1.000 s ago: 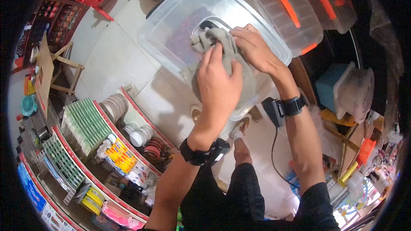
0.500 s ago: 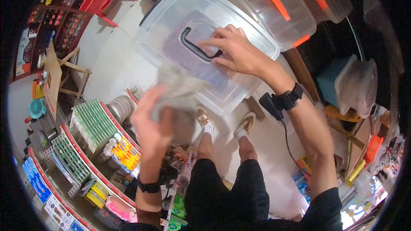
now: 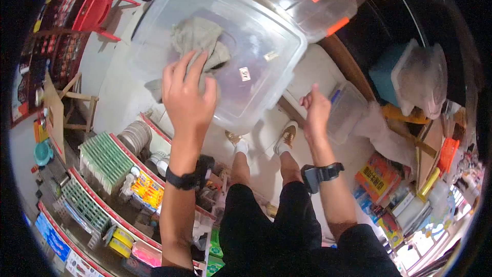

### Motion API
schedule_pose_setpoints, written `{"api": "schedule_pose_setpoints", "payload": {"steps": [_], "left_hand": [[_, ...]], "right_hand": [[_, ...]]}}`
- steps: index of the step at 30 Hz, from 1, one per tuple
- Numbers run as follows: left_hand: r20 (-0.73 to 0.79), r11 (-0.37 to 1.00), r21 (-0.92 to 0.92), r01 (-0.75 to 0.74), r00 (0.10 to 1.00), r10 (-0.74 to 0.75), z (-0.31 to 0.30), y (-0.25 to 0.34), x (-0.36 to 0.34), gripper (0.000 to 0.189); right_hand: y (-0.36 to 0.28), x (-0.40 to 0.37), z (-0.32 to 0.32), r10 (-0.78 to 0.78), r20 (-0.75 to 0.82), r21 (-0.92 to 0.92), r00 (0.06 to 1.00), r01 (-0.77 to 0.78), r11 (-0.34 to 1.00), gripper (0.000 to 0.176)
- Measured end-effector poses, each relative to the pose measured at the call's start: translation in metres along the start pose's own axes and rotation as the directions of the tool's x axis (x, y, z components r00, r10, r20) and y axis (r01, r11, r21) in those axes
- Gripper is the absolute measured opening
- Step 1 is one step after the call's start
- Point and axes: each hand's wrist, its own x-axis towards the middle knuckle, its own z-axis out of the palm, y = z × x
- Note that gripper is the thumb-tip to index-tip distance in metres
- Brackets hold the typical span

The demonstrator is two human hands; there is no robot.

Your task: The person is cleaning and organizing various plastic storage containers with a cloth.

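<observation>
Since half a second ago your left hand (image 3: 188, 92) had come back up from the blur at the near left and lay again on the grey cloth (image 3: 197, 38), while your right hand (image 3: 316, 110) had left the black handle and dropped to the near right. The handle was no longer visible; the clear box (image 3: 266, 36) now showed a plain face with a small white label (image 3: 245, 74).

Your left forearm rose almost straight from the near edge, with the wrist in line and the back of the hand toward you. Its fingers were spread and stretched, pointing far, and they pressed the cloth flat against the box, without pinching it. The cloth was bunched; most of it lay beyond your fingertips, and one corner came out on the left of the hand.

Your right forearm leaned slightly to the left. This hand was loosely curled with the thumb up and gripped nothing. It was just beside a small clear container (image 3: 351, 113); whether it touched it, I could not tell.

The box stood in the far centre, set as a diamond, with its long axis running from far left to nearer right.
</observation>
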Motion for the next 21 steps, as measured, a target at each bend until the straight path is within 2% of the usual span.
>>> {"api": "schedule_pose_setpoints", "payload": {"steps": [1,3,4,5,6,7,8,9,10,12,13,14,16,17,19,20,21], "left_hand": [[0.021,0.999,-0.042,-0.015,1.0,0.016,-0.003,0.009,-0.004,0.045],[0.103,0.997,-0.056,-0.056,0.993,0.061,-0.003,0.033,-0.017,0.046],[0.171,0.994,-0.063,-0.087,0.981,0.096,0.0,0.047,-0.021,0.047],[0.182,0.993,-0.065,-0.1,0.977,0.11,0.006,0.067,-0.022,0.047],[0.29,0.987,-0.053,-0.153,0.943,0.162,0.008,0.083,-0.024,0.049],[0.394,0.977,-0.046,-0.207,0.895,0.208,0.011,0.095,-0.026,0.05],[0.405,0.975,-0.047,-0.217,0.888,0.217,0.017,0.104,-0.027,0.05],[0.389,0.963,-0.066,-0.26,0.882,0.265,0.023,0.109,-0.025,0.051],[0.372,0.949,-0.085,-0.304,0.874,0.313,0.026,0.112,-0.021,0.052],[0.314,0.931,-0.132,-0.34,0.877,0.364,0.034,0.108,-0.003,0.05],[0.252,0.913,-0.18,-0.367,0.88,0.403,0.038,0.105,0.008,0.048],[0.259,0.911,-0.177,-0.373,0.875,0.409,0.047,0.108,0.024,0.048],[0.035,0.921,-0.269,-0.283,0.952,0.303,0.064,0.106,0.052,0.043],[0.043,0.922,-0.267,-0.282,0.952,0.304,0.07,0.107,0.056,0.043],[0.176,0.951,-0.21,-0.227,0.948,0.265,0.076,0.107,0.063,0.042],[0.173,0.951,-0.209,-0.227,0.949,0.265,0.073,0.106,0.059,0.042],[0.24,0.938,-0.203,-0.281,0.914,0.326,0.065,0.101,0.052,0.044]], "right_hand": [[0.016,-0.004,-0.001,0.06,-0.001,0.06,0.998,-0.06,0.996,0.027],[0.042,-0.017,0.003,-0.166,0.17,-0.175,0.971,0.196,0.965,0.04],[0.04,-0.025,0.008,-0.168,0.156,-0.168,0.973,0.194,0.967,0.04],[0.039,-0.033,0.008,-0.107,0.208,-0.026,0.972,0.115,0.993,0.042],[0.033,-0.041,0.011,-0.058,0.27,0.108,0.961,0.029,0.994,0.044],[0.026,-0.045,0.013,-0.052,0.263,0.115,0.963,0.022,0.993,0.044],[0.018,-0.046,0.011,-0.017,0.352,0.34,0.936,-0.111,0.934,0.04],[0.014,-0.045,0.014,-0.018,0.444,0.53,0.896,-0.246,0.812,0.037],[0.016,-0.044,0.018,-0.02,0.44,0.538,0.898,-0.246,0.807,0.037],[0.026,-0.032,0.024,-0.113,0.371,0.382,0.922,-0.041,0.923,0.033],[0.024,-0.025,0.028,-0.296,0.347,0.107,0.89,0.276,0.955,0.029],[0.023,-0.022,0.029,-0.294,0.343,0.116,0.892,0.271,0.956,0.029],[0.003,-0.033,0.041,-0.209,0.441,0.429,0.873,-0.001,0.903,0.027],[-0.008,-0.04,0.048,-0.215,0.406,0.522,0.888,-0.032,0.852,0.024],[-0.004,-0.036,0.054,-0.224,0.397,0.493,0.89,-0.001,0.87,0.024],[-0.003,-0.034,0.054,-0.237,0.388,0.463,0.891,0.035,0.886,0.023],[-0.001,-0.034,0.056,-0.241,0.388,0.465,0.889,0.037,0.885,0.023]]}}
